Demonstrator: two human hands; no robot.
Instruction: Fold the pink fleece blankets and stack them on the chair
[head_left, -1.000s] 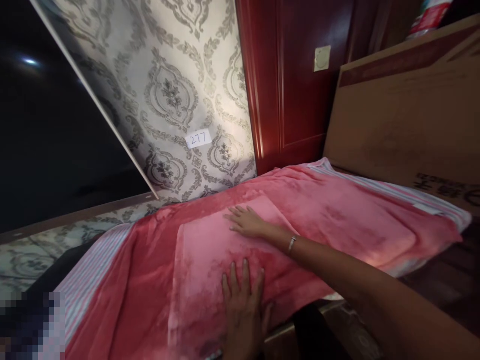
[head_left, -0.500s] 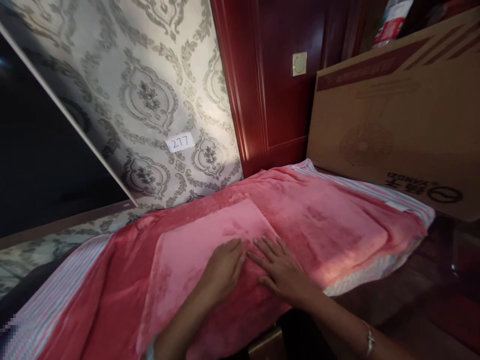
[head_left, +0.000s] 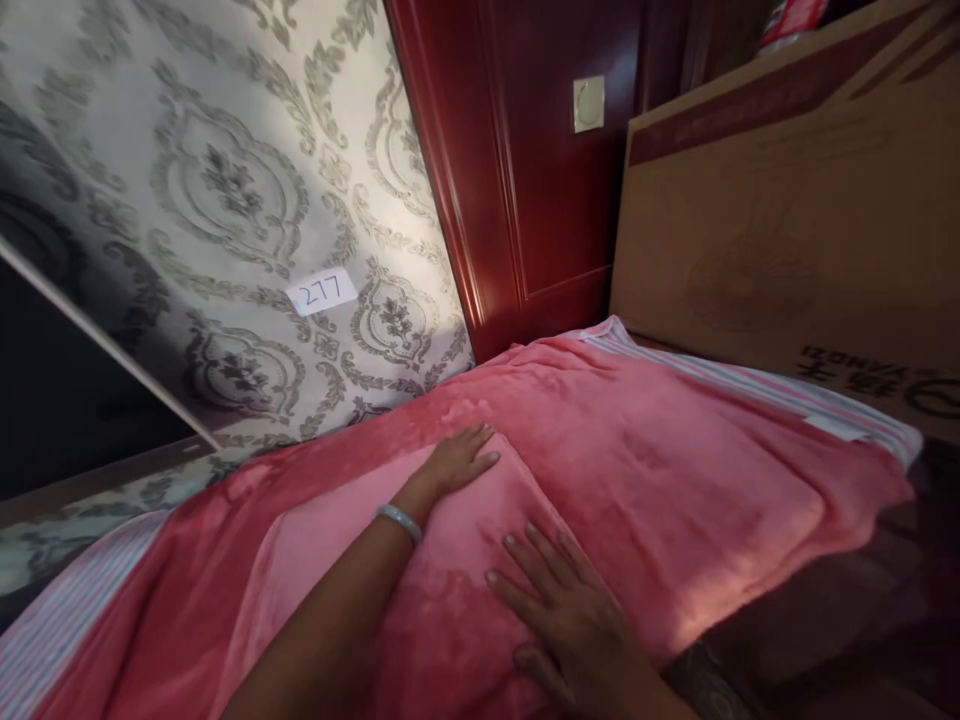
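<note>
A pink plush blanket (head_left: 637, 440) with striped edges lies spread in front of me. On it is a paler rectangular section (head_left: 360, 500) with a straight right edge; I cannot tell whether this is a fold or a separate piece. My left hand (head_left: 461, 458) rests flat near the far corner of that section, fingers stretched towards the right and a pale bangle at the wrist. Closer to me, my right hand (head_left: 562, 610) lies palm down with spread fingers by the section's right edge. Neither hand grips the fabric.
Patterned wallpaper (head_left: 232, 190) with a paper label "277" (head_left: 322, 290) stands behind. Beside it is a dark red wood panel (head_left: 555, 210) with a switch plate (head_left: 589, 104). A large cardboard box (head_left: 780, 240) stands at the right, a dark screen (head_left: 67, 390) at the left.
My left hand has slid away from me to the far corner of the paler section. My right hand has come slightly nearer to me. The view has shifted right and closer.
</note>
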